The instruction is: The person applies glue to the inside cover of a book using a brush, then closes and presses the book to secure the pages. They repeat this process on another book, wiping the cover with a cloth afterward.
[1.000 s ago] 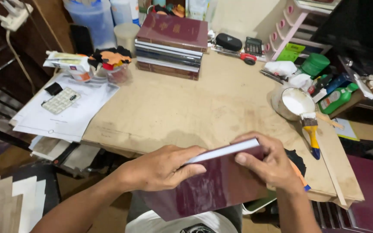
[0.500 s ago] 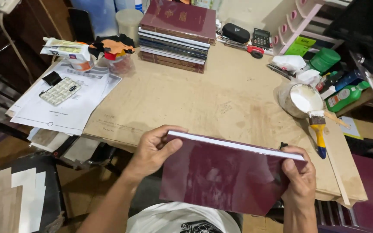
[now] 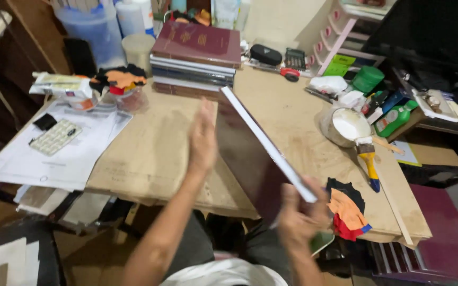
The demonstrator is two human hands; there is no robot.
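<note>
A thin maroon hardcover book with white page edges is tilted on edge above the wooden worktable. My right hand grips its near corner at the table's front edge. My left hand lies flat against the maroon cover on the left side, fingers straight and together. Both hands are motion-blurred. A stack of similar maroon books stands at the back of the table.
White papers and a calculator lie at left. A white glue tub and a yellow-handled brush sit at right, with cloth scraps near the front edge. Bottles, a green container and a pink rack crowd the back right.
The book has swung from lying flat between both hands to standing on edge, pointing away. My left hand moved from gripping its left edge to pressing flat on the cover.
</note>
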